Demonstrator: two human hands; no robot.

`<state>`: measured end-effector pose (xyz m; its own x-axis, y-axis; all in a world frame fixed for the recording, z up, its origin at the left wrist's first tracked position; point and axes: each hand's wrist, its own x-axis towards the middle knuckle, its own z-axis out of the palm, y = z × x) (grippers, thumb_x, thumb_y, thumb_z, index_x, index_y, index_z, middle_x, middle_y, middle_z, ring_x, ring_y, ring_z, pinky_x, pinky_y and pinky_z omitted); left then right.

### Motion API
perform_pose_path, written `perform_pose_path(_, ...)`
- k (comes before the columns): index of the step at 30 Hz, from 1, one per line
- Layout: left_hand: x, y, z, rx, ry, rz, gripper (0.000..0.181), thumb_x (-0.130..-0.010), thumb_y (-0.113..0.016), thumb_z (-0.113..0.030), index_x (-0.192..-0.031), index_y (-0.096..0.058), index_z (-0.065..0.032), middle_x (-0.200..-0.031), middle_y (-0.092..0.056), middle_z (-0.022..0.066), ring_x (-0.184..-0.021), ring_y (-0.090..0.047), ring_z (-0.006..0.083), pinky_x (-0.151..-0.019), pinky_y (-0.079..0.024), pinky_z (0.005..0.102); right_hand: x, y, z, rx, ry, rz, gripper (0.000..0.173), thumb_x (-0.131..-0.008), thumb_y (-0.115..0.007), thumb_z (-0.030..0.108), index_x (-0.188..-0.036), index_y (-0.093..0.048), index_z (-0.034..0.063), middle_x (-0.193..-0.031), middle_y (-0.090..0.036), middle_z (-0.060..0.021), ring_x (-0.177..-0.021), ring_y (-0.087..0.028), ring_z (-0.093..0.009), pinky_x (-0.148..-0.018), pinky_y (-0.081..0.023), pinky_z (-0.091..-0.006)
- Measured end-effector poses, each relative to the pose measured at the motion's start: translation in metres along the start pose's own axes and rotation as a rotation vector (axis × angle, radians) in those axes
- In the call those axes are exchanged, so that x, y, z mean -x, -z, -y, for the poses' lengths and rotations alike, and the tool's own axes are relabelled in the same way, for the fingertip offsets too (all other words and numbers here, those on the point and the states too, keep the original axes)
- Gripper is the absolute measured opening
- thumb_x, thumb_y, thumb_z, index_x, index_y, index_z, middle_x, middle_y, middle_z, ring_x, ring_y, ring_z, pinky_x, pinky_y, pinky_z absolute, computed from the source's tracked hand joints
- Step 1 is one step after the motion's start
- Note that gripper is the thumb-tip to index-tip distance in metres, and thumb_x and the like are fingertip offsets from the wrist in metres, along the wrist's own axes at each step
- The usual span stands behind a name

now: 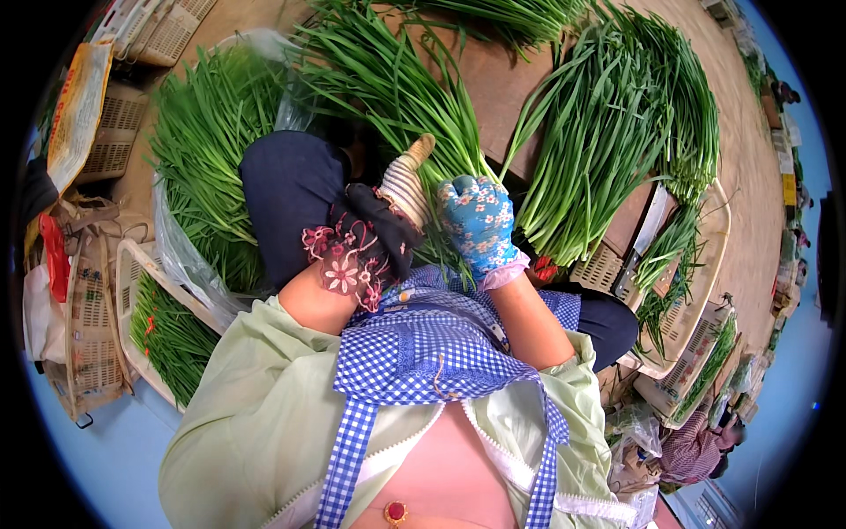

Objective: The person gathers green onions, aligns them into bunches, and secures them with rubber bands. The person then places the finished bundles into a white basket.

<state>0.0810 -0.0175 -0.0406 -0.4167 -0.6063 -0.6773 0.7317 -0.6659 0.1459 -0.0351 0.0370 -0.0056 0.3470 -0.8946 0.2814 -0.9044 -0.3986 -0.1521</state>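
Observation:
My left hand (404,182), in a striped glove with a tan thumb, rests against a bunch of long green leafy stalks (396,92), which look like garlic chives; its fingers are partly hidden. My right hand (477,221), in a blue flowered glove, is closed around the stalk ends of this bunch, whose leaves spread away to the upper left. Loose green blades hang below the two hands. Right of my right hand lies a large pile of the same greens (595,145). A knife (644,231) with a black handle lies beyond that pile.
A plastic bag (188,254) full of greens stands at my left, beside a crate (168,284) holding tied greens. Another crate (704,271) is at the right. More greens (515,16) lie on the brown board (505,99) ahead. A person (694,449) is at the lower right.

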Motion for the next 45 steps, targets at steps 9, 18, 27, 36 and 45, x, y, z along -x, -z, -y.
perform_pose_path(9, -0.006, 0.009, 0.008, -0.172, 0.111, 0.011, 0.04, -0.09, -0.053, -0.036, -0.115, -0.057, -0.0049, -0.107, -0.063, 0.0166, -0.091, -0.063, 0.0317, -0.08, -0.052, 0.0469, 0.013, 0.005, -0.002, -0.271, -0.189, 0.014, 0.014, -0.065, -0.07, 0.012, -0.076, -0.063, 0.0086, -0.071, -0.059, -0.0108, -0.067, -0.058, -0.031, -0.06, -0.046, -0.0412)
perform_pose_path(18, -0.01, 0.009, 0.013, -0.016, 0.036, 0.124, 0.039, -0.092, -0.052, -0.031, -0.118, -0.053, -0.0021, -0.112, -0.06, 0.0192, -0.098, -0.061, 0.0362, -0.087, -0.049, 0.0525, 0.032, 0.014, 0.002, -0.479, -0.181, -0.021, 0.011, -0.064, -0.066, 0.011, -0.073, -0.06, 0.0106, -0.066, -0.055, -0.0088, -0.066, -0.058, -0.028, -0.059, -0.047, -0.0367)
perform_pose_path(27, -0.005, 0.015, 0.004, 0.149, 0.1, 0.287, 0.04, -0.093, -0.048, -0.028, -0.122, -0.048, 0.0, -0.12, -0.054, 0.0213, -0.109, -0.053, 0.0401, -0.095, -0.04, 0.0597, 0.123, 0.14, -0.095, 0.338, -0.656, -0.306, 0.016, -0.077, -0.062, 0.009, -0.092, -0.067, 0.011, -0.087, -0.065, -0.0052, -0.076, -0.062, -0.017, -0.067, -0.051, -0.0276)
perform_pose_path(36, 0.005, -0.004, 0.008, -0.108, 0.009, 0.156, 0.04, -0.092, -0.051, -0.03, -0.121, -0.05, -0.0029, -0.116, -0.058, 0.0181, -0.104, -0.056, 0.0357, -0.092, -0.044, 0.0534, 0.013, 0.015, 0.013, -0.003, -0.288, 0.174, 0.017, -0.078, -0.062, 0.02, -0.092, -0.061, 0.0115, -0.076, -0.062, -0.0066, -0.071, -0.062, -0.025, -0.06, -0.049, -0.0379)
perform_pose_path(45, -0.005, 0.01, 0.008, 0.196, 0.105, 0.284, 0.035, -0.091, -0.053, -0.025, -0.117, -0.051, -0.002, -0.113, -0.058, 0.0185, -0.104, -0.055, 0.0387, -0.093, -0.042, 0.0593, 0.09, 0.111, -0.046, 0.03, -0.509, -0.055, 0.024, -0.08, -0.056, 0.002, -0.102, -0.064, 0.01, -0.082, -0.061, -0.0082, -0.069, -0.061, -0.021, -0.058, -0.049, -0.0302)
